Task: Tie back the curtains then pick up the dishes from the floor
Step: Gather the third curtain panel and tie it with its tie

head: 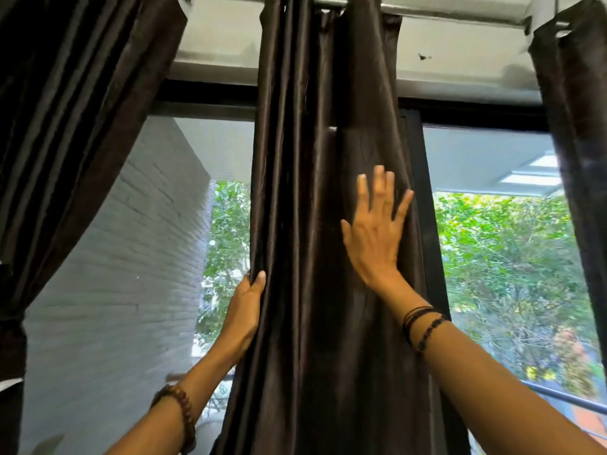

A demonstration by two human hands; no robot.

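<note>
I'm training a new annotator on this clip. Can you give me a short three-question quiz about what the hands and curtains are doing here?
1. True or false: the right hand lies flat with spread fingers on the middle curtain.
2. What is the left hand doing? A) hanging free B) gripping the middle curtain's left edge C) holding a dish
3. Fill in: the left curtain is drawn to the ____ side, baring the window.

Key: 1 true; 2 B; 3 left
</note>
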